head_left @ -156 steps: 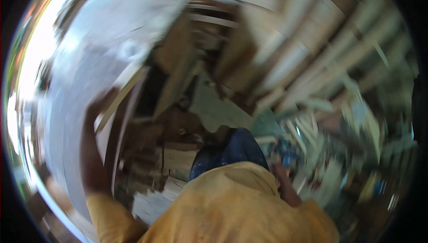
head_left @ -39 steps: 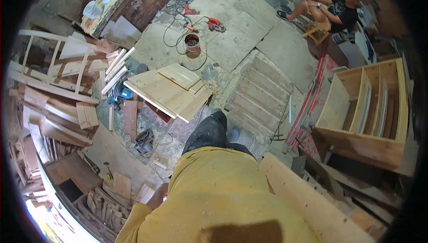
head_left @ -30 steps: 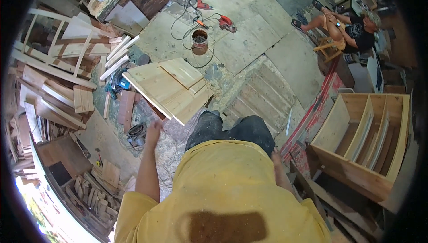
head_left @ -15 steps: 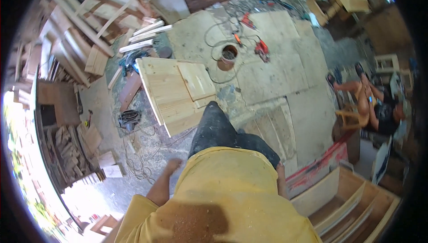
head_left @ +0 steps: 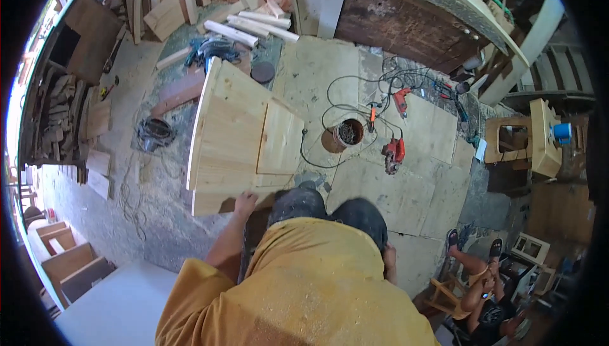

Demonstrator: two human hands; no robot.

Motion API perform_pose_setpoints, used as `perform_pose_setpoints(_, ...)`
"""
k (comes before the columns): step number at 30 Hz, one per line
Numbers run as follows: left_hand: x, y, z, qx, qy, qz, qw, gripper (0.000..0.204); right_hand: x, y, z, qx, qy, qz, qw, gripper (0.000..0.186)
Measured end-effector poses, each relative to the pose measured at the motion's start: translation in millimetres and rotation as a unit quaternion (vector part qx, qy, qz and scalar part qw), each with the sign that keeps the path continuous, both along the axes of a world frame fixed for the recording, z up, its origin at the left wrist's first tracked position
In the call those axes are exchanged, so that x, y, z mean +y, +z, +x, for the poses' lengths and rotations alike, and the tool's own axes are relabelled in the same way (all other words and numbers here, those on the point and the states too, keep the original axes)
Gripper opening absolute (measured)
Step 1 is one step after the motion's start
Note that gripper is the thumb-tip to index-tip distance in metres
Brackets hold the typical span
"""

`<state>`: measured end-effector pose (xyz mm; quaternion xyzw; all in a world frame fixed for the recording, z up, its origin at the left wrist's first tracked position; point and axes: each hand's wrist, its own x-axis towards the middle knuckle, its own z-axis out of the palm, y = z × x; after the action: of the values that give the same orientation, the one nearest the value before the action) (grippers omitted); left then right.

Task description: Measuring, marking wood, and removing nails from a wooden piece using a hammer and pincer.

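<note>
My left hand (head_left: 245,203) is over the near edge of a pale wooden panel (head_left: 228,124), its fingers loosely bent and nothing seen in them. Whether it touches the wood I cannot tell. The panel is made of joined boards, and a smaller wooden board (head_left: 279,139) lies on its right part. My right hand (head_left: 389,257) hangs beside my right knee, with its fingers mostly hidden. Ahead of my knees stands a round bucket (head_left: 350,133) with small dark pieces inside.
Right of the bucket lie a red power tool (head_left: 394,155), a second red tool (head_left: 401,101) and looping cords. Wood strips (head_left: 247,25) lie beyond the panel. A dark power tool (head_left: 154,133) is on the left. Another person (head_left: 488,289) sits at the lower right.
My view has swung to the right and my body is lower, knees bent. My left hand has come forward from beside my hip to the panel's near edge.
</note>
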<state>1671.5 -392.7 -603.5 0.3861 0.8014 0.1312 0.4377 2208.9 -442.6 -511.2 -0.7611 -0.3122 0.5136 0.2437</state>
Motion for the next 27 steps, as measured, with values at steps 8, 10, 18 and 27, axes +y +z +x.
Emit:
perform_pose_setpoints(8,148,62,72,-0.127,0.001,0.064,0.99,0.028,150,-3,60,-0.043,0.242,-0.049,0.968,0.031)
perform_pose_setpoints(10,175,70,65,-0.057,0.09,0.088,0.99,0.024,199,-26,87,0.046,0.124,-0.092,0.987,0.031)
perform_pose_setpoints(18,245,62,75,-0.11,0.25,0.014,0.962,0.022,415,-25,144,0.116,-0.049,-0.009,0.992,0.033)
perform_pose_setpoints(27,544,-22,-58,-0.102,0.148,0.111,0.977,0.019,543,-77,61,0.048,-0.008,-0.102,0.994,0.029)
